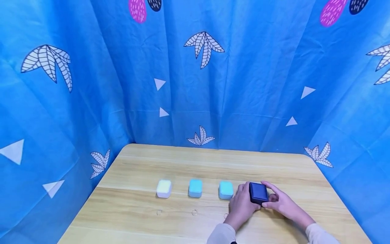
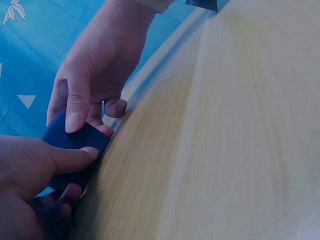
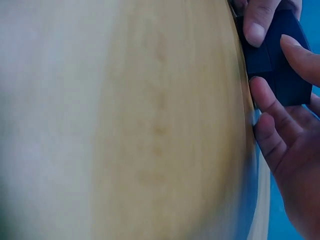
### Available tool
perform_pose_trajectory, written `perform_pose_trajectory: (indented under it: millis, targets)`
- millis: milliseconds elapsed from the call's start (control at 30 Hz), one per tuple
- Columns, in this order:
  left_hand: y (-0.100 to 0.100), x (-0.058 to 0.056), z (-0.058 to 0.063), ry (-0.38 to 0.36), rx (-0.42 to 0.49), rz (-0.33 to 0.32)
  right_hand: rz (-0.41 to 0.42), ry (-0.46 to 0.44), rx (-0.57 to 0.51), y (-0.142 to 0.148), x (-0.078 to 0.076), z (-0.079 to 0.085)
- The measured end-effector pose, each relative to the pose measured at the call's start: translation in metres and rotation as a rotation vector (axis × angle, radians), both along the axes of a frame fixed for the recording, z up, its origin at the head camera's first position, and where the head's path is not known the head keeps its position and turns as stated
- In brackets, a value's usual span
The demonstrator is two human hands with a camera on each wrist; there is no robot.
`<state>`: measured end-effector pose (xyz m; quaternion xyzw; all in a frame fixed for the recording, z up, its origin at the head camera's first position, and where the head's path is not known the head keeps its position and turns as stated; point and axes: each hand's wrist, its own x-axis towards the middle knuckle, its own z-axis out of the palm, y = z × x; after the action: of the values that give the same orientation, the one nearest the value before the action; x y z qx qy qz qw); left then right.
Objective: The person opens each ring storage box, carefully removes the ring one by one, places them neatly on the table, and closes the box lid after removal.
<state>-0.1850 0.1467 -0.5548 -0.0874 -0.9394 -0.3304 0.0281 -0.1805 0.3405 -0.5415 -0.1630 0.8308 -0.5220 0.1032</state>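
A small dark blue ring box (image 1: 259, 191) is held between both hands at the right of the table, its lid down. My left hand (image 1: 242, 205) grips its left side, the thumb across the near face. From the right, my right hand (image 1: 284, 204) pinches it with a finger at the far corner and the thumb at the near one. Both thumbs press close together on the box (image 2: 82, 137) in the left wrist view. The right wrist view shows a seam along the box (image 3: 287, 80), with the lower fingers of my right hand (image 3: 300, 155) beside it.
Left of the hands stand a turquoise box (image 1: 226, 190), another turquoise box (image 1: 195, 188) and a pale white box (image 1: 164, 188) in a row. Thin rings lie in front of them; the rightmost is partly hidden by my left arm. Blue patterned curtains (image 1: 207, 95) enclose the wooden table (image 1: 128, 217).
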Motion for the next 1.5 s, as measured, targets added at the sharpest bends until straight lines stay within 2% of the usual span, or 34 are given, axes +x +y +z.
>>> perform_pose_trajectory:
  millis: [167, 433, 667, 900, 1200, 1500]
  targets:
    - [0.0, 0.001, -0.001, 0.001, 0.002, 0.003, 0.059, -0.045, -0.022, 0.007, -0.004, -0.002]
    - [0.0, 0.001, -0.002, 0.025, -0.003, 0.005, 0.096, -0.078, -0.089, 0.009, -0.008, 0.0]
    - [-0.001, 0.002, -0.001, 0.037, 0.007, 0.002, 0.049, -0.166, -0.081, 0.011, -0.011, 0.001]
    - [0.0, 0.004, -0.004, 0.055, 0.011, 0.007, 0.036, -0.198, -0.051, 0.013, -0.015, 0.003]
    - [0.003, 0.005, -0.007, 0.077, 0.003, 0.031, -0.024, -0.261, -0.129, 0.016, -0.019, 0.003]
    - [0.003, 0.005, -0.008, 0.087, 0.004, 0.053, -0.028, -0.253, -0.14, 0.017, -0.027, 0.003]
